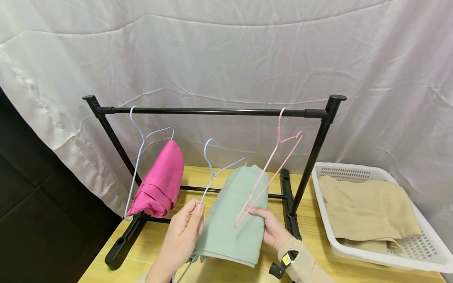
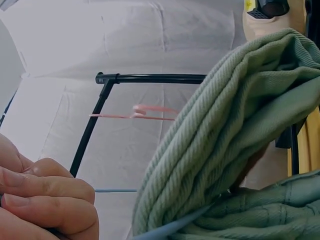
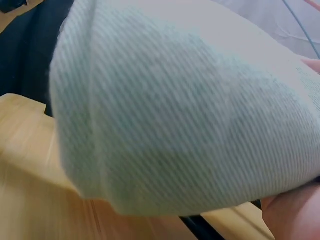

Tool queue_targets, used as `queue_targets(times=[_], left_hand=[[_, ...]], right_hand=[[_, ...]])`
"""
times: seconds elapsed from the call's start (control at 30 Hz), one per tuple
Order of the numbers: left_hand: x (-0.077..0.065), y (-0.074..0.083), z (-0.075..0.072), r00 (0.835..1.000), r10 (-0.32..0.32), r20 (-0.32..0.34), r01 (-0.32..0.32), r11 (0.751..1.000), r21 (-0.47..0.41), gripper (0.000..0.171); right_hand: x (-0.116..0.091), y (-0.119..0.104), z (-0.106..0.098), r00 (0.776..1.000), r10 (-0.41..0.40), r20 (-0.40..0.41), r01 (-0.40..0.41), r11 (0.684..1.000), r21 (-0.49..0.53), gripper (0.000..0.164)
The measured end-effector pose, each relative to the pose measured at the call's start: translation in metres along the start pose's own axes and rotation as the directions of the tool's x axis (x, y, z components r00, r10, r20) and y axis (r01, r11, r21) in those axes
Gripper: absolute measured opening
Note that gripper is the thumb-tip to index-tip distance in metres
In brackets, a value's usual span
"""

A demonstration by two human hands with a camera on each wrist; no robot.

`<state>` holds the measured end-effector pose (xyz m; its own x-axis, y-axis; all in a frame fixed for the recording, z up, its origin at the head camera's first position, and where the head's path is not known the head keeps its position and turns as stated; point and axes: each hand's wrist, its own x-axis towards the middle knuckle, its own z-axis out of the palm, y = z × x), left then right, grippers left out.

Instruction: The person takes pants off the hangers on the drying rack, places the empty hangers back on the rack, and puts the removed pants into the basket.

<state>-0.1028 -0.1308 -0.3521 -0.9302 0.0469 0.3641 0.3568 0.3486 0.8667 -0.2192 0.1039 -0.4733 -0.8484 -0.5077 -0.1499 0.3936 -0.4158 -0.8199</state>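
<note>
In the head view my left hand (image 1: pixel 182 234) grips a light blue hanger (image 1: pixel 212 173) by one side, its hook raised below the rail and off it. A pale green folded twill garment (image 1: pixel 226 226) is draped over this hanger. My right hand (image 1: pixel 275 230) holds the garment's right edge, thumb in front and fingers mostly hidden behind. Thick layers of the green garment (image 2: pixel 220 130) show in the left wrist view beside my curled left fingers (image 2: pixel 50 190). Green cloth (image 3: pixel 180 115) fills most of the right wrist view, with part of my hand (image 3: pixel 295 210) at its edge.
A black rack (image 1: pixel 212 111) stands on the wooden table (image 1: pixel 226 273). From its rail hang a blue hanger (image 1: pixel 136 173) with a folded pink garment (image 1: pixel 161 181) and a bare pink hanger (image 1: pixel 279 137), overlapping the green cloth. At right, a white basket (image 1: pixel 325 220) contains beige cloth (image 1: pixel 368 206).
</note>
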Motion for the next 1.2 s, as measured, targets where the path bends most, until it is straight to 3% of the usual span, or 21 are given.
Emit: queue_targets(times=[0.33, 0.8, 1.0, 1.2], left_hand=[[0.006, -0.003, 0.004, 0.999, -0.033, 0.030, 0.035, 0.998, -0.047, 0.034], [0.018, -0.012, 0.005, 0.994, -0.098, -0.038, 0.100, 0.994, 0.047, 0.031], [0.021, -0.019, 0.007, 0.989, -0.143, -0.029, 0.145, 0.985, 0.088, 0.028], [0.024, -0.029, 0.009, 0.982, -0.177, -0.060, 0.184, 0.972, 0.146, 0.025]], right_hand=[[-0.003, -0.005, 0.004, 0.999, -0.031, -0.029, 0.032, 0.999, 0.032, 0.053], [-0.010, -0.011, 0.013, 0.999, -0.048, -0.003, 0.048, 0.998, 0.049, 0.045], [-0.013, -0.014, 0.014, 0.998, -0.058, -0.013, 0.059, 0.996, 0.059, 0.043], [-0.018, -0.018, 0.015, 0.996, -0.078, -0.031, 0.081, 0.992, 0.100, 0.038]])
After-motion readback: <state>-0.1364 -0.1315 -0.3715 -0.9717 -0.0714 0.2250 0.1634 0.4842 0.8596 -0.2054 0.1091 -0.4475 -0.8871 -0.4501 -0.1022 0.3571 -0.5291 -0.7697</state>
